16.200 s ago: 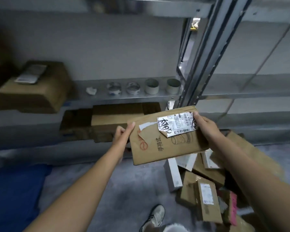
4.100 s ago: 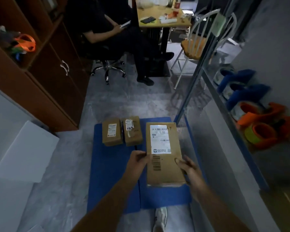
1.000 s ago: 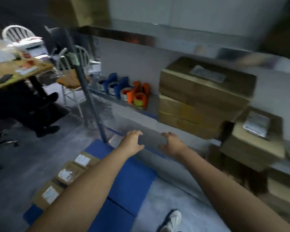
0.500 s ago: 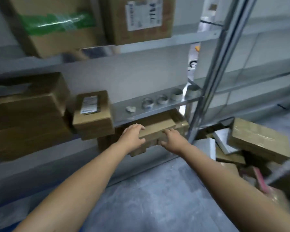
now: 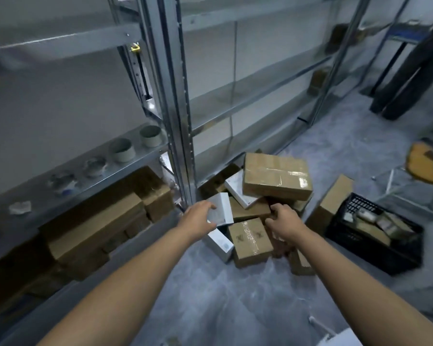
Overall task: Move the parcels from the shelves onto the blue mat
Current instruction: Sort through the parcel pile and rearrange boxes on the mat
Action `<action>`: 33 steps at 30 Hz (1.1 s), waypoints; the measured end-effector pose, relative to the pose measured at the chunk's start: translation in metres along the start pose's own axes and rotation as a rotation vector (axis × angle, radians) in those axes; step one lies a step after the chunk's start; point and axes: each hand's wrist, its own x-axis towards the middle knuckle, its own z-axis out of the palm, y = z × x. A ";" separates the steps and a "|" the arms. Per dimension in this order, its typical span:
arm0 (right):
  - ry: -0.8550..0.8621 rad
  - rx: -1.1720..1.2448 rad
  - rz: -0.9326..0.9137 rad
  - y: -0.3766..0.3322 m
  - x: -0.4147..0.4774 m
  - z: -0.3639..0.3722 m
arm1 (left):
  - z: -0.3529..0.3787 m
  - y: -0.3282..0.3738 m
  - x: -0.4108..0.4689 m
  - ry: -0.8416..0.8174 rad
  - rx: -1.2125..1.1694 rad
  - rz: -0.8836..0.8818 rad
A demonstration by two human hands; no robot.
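A pile of parcels lies on the floor at the foot of the metal shelf post (image 5: pixel 175 108). It holds a large brown taped box (image 5: pixel 276 179), a white box (image 5: pixel 221 208), a small brown box (image 5: pixel 250 239) and another white box (image 5: pixel 219 243). My left hand (image 5: pixel 198 217) reaches over the near edge of the upper white box, fingers relaxed, gripping nothing. My right hand (image 5: pixel 284 221) hovers over the middle of the pile, fingers loosely curled and empty. More brown cartons (image 5: pixel 98 221) sit under the low shelf at the left. The blue mat is out of view.
Tape rolls (image 5: pixel 121 149) stand on the low shelf. A black crate (image 5: pixel 375 233) with items and a brown box (image 5: pixel 333 201) leaning beside it sit right of the pile. The shelves beyond the post are mostly bare. Grey floor lies in front of me.
My view has swung right and down from the cartons under the shelf to the floor pile. Both hands moved off the carton and now reach over the pile, still empty.
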 end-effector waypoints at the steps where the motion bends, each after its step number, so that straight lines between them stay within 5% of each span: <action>1: 0.003 0.020 0.018 0.009 0.010 -0.005 | 0.006 0.005 0.012 -0.009 -0.018 -0.010; 9: -0.067 0.043 0.061 0.041 0.113 0.000 | 0.046 -0.004 0.130 -0.072 -0.104 -0.092; 22: -0.264 -0.046 0.070 0.019 0.321 0.097 | 0.101 -0.116 0.289 -0.163 -0.165 -0.371; 33: -0.498 -0.073 -0.069 0.070 0.443 0.313 | 0.291 -0.230 0.352 -0.201 -0.267 -0.594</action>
